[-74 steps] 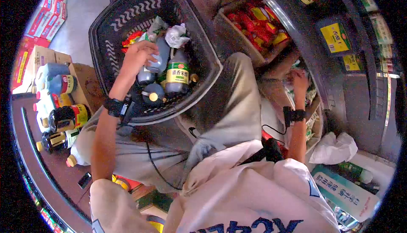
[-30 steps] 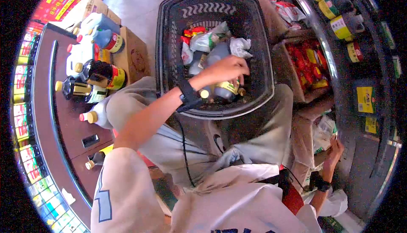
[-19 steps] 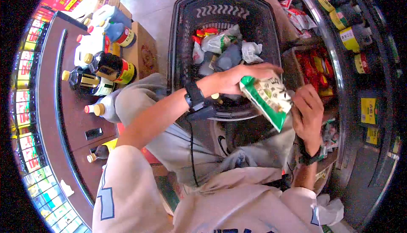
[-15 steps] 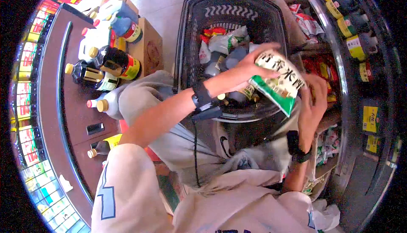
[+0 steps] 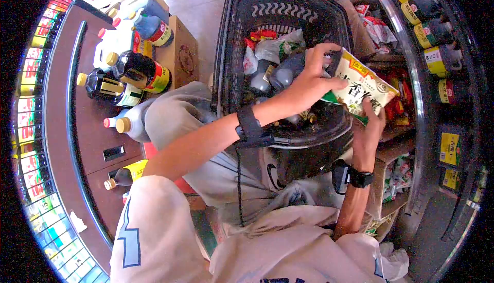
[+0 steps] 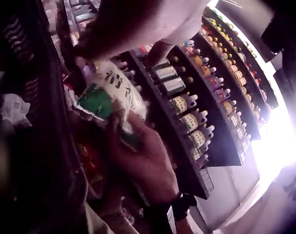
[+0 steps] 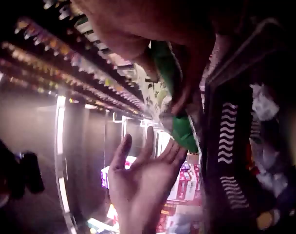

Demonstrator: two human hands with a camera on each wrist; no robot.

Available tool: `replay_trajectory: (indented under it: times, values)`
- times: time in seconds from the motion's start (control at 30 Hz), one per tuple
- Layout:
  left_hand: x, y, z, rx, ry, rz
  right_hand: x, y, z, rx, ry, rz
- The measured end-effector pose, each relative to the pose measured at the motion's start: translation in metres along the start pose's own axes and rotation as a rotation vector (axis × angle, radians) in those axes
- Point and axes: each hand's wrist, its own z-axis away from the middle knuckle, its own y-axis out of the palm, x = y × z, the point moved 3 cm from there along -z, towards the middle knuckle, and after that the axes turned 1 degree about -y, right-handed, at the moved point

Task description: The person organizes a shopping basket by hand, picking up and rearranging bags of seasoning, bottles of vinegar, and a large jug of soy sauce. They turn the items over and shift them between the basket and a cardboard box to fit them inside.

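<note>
A white-and-green pouch of rice vinegar (image 5: 363,84) is held over the right rim of the black shopping basket (image 5: 226,51). My right hand (image 5: 368,133) grips it from below, thumb on the printed face, the other fingers behind. My left hand (image 5: 314,82) is beside the pouch, fingers spread, thumb tip right at its edge. In the right wrist view the left hand (image 7: 148,190) shows its palm, with straight fingertips at the pouch's green end (image 7: 184,131). The left wrist view shows the right hand (image 6: 143,161) around the pouch (image 6: 119,92).
Inside the basket lie dark bottles (image 5: 285,72) and a white bag (image 5: 280,48). Several bottles (image 5: 139,72) lie on the brown shelf at left. Boxes with red packets (image 5: 399,103) and small bags (image 5: 399,177) stand at right, under shelved bottles (image 5: 437,59).
My right hand has come up from the box at right with the vinegar pouch. My left hand has left the basket's bottles, briefly held the pouch, then spread its fingers beside it.
</note>
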Motion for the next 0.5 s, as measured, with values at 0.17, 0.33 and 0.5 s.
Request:
replay_trajectory:
  times: [0.17,0.33,0.5]
  values:
    - [-0.009,0.019,0.012,0.207,-0.138,0.150,0.029,0.024,0.025,-0.019,-0.545,0.596]
    - [0.002,0.005,0.016,-0.064,-0.182,0.289,0.002,0.067,0.066,0.257,-0.674,0.861]
    - [0.016,-0.014,0.011,-0.234,-0.312,0.476,0.019,0.049,0.055,0.369,-0.390,0.555]
